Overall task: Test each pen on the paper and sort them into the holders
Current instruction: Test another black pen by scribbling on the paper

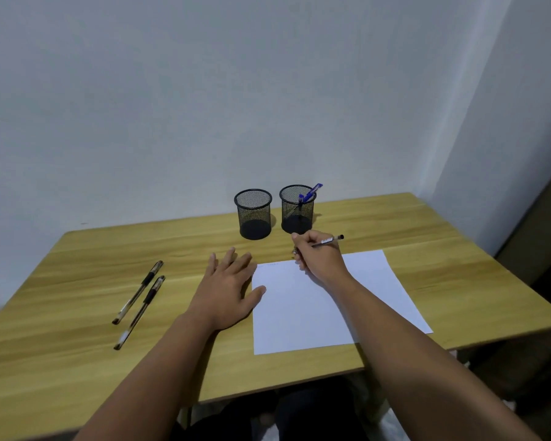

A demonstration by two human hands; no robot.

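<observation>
Gripping black pen (326, 241) in my right hand (318, 256) over paper (315, 310); left hand (228, 288) flat, fingers relaxed, thumb on paper edge. Blue pen (309, 194) in right mesh holder (297, 209).

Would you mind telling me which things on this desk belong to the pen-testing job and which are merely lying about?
Part of the job:
- pen held in the right hand
- paper, touched by the left hand
- two pens lying at the left
- empty holder
- holder with a blue pen

Lying about:
- nothing else visible on the table
</observation>
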